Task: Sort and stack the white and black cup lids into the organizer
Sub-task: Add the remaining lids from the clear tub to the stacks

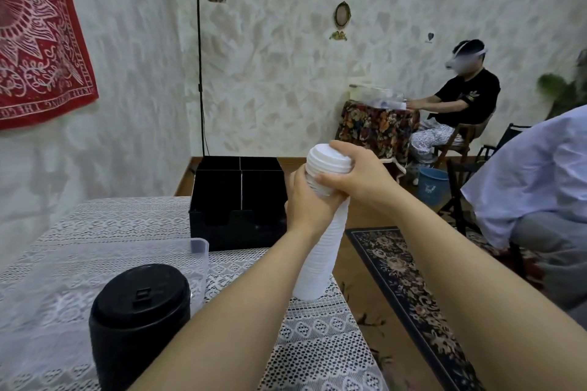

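A tall stack of white cup lids point(320, 251) is held up in the air over the table's right edge, tilted slightly. My left hand point(306, 200) grips the stack around its upper middle. My right hand point(352, 173) wraps around the topmost lids from the right. A stack of black cup lids point(139, 320) stands upright on the table at the near left. The black organizer point(235, 216) with its divided compartments sits at the table's far end, just left of my hands; its compartments look dark and I cannot tell what they hold.
A clear plastic container point(193, 260) stands behind the black stack on the lace tablecloth point(317, 343). Right of the table lies a patterned rug point(409, 289), and a seated person's knee point(549, 232) is close. Another person sits at a far table; a floor lamp point(200, 73) stands behind the organizer.
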The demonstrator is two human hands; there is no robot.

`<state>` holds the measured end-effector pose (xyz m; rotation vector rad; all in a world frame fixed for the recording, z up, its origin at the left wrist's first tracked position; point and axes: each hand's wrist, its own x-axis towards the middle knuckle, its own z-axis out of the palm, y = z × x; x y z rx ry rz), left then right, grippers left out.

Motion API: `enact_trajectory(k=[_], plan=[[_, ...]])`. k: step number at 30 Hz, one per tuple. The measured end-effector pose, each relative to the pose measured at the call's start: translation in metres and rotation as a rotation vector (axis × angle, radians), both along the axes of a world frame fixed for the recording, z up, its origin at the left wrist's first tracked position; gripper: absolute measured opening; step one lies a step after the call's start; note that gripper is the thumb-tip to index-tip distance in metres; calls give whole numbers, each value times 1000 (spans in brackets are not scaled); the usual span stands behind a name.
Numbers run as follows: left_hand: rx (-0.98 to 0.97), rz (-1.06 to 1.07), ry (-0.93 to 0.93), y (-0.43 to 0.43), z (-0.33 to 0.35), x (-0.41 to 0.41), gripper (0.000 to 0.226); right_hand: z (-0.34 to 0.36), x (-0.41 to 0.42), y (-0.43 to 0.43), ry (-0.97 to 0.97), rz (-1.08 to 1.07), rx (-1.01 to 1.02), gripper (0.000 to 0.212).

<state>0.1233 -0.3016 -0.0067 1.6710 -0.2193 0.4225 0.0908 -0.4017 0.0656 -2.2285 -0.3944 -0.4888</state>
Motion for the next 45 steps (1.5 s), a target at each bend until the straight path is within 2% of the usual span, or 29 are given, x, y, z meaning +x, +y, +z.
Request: enact_trajectory(k=[10, 15, 19, 22, 25, 29, 30, 32, 34, 36, 39, 45], plan=[[-113, -80, 3, 7, -8, 4, 73, -3, 10, 2, 110, -2, -6, 73], [-142, -99, -13, 8, -11, 2, 75, -6, 11, 2, 156, 57, 35, 57], [-169, -107, -16, 9, -13, 1, 83, -10, 13, 1, 171, 94, 82, 57], [-175, -134, -53, 9, -13, -1, 76, -14, 13, 3, 200, 133, 167, 46], [-130, -117, -44, 9, -12, -3, 78, -21, 16, 3, 159, 80, 174, 44], [49, -54, -138, 12, -10, -7, 99, -24, 15, 6, 121, 62, 155, 50], [118, -31, -193, 13, -7, -8, 98, -24, 15, 8, 100, 87, 143, 49], [217, -21, -271, 15, -4, -7, 85, -26, 14, 10, 39, 123, 95, 31], [228, -24, -298, 17, -4, -7, 72, -29, 13, 11, -22, 122, 65, 14], [226, -17, -317, 17, -7, -6, 67, -32, 12, 10, -61, 110, 73, 8], [216, 3, -346, 14, -12, -5, 64, -35, 8, 11, -89, 104, 67, 8], [180, 45, -400, 16, -25, -4, 59, -45, 9, 16, -99, 57, 53, 21]])
